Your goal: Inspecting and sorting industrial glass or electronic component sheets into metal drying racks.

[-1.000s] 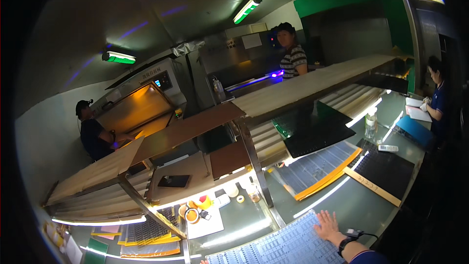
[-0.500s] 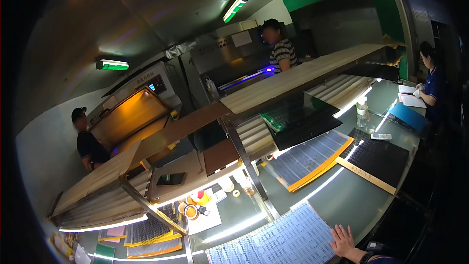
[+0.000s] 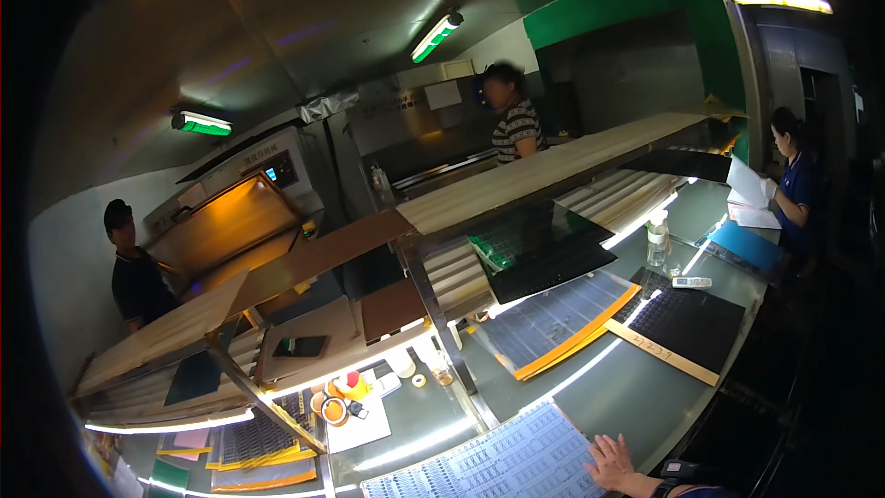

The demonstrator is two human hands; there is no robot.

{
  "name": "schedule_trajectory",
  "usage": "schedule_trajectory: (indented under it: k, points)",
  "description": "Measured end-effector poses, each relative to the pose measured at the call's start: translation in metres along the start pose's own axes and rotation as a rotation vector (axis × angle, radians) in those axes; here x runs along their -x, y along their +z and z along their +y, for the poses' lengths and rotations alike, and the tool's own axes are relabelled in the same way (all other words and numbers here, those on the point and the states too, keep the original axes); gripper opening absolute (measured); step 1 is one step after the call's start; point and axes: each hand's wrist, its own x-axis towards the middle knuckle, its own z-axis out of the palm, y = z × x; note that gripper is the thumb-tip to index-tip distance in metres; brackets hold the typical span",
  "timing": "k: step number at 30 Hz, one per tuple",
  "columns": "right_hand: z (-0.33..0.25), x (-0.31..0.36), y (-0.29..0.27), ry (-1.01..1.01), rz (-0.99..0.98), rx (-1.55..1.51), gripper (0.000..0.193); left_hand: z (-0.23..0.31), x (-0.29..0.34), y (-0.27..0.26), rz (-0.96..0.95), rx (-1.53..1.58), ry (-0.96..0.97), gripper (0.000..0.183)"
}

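Note:
My right hand (image 3: pixel 608 465) lies at the right edge of a large printed sheet (image 3: pixel 498 461) covered in rows of small dark patterns. Its fingers are spread and its palm faces down, with nothing in its grasp. A dark band sits on the wrist. The sheet rests on a lit glass-topped table (image 3: pixel 553 398), its lower part cut off by the frame's edge. My left hand is out of view.
Beyond the sheet lie an orange-edged film stack (image 3: pixel 553 327), a dark panel (image 3: pixel 691 318), a wooden strip (image 3: pixel 662 350), a remote (image 3: pixel 691 282) and a bottle (image 3: pixel 656 242). A raised shelf (image 3: pixel 553 161) runs above the table. Co-workers stand at left, behind the shelf and far right.
The scene has shifted slightly left and down in view. My right hand stays by the sheet's edge. The far-right co-worker now holds up a page, and the purple light by the middle co-worker is gone.

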Motion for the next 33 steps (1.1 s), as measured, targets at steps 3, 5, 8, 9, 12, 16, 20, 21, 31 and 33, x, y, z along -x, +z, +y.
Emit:
schedule_trajectory:
  k: [3,5,8,9,12,16,20,21,31,33]
  points:
    - [-0.015,-0.041,0.003,-0.033,0.018,-0.144,0.052,0.008,-0.003,0.002,-0.158,-0.275,-0.107,0.057]
    - [-0.028,-0.079,-0.007,-0.107,0.097,-0.273,0.054,-0.003,-0.002,0.021,-0.071,-0.247,-0.071,0.06]
    - [-0.052,-0.136,-0.032,-0.109,0.287,-0.41,0.059,-0.022,0.001,0.047,0.024,-0.236,-0.028,0.066]
    - [-0.053,-0.148,-0.034,-0.116,0.285,-0.409,0.059,-0.029,0.003,0.058,0.054,-0.236,-0.011,0.068]
    - [-0.055,-0.156,-0.027,-0.151,0.368,-0.383,0.062,-0.064,0.006,0.102,0.167,-0.299,0.068,0.075]
    - [-0.032,-0.111,0.032,-0.045,0.306,-0.28,0.057,-0.05,-0.003,0.083,0.199,-0.27,0.087,0.075]
    - [-0.01,-0.08,0.054,0.0,0.034,-0.123,0.06,-0.004,-0.003,0.023,0.176,-0.09,0.03,0.067]
    - [-0.016,-0.077,0.05,-0.007,0.028,-0.106,0.06,-0.047,-0.001,0.082,0.086,0.297,-0.033,0.066]
    - [-0.006,-0.087,0.058,0.029,-0.166,0.065,0.055,-0.003,-0.014,0.05,-0.059,-0.085,-0.124,0.058]
    - [0.0,-0.088,0.069,0.004,-0.09,0.145,0.055,0.006,-0.016,0.007,0.4,0.018,0.005,0.053]
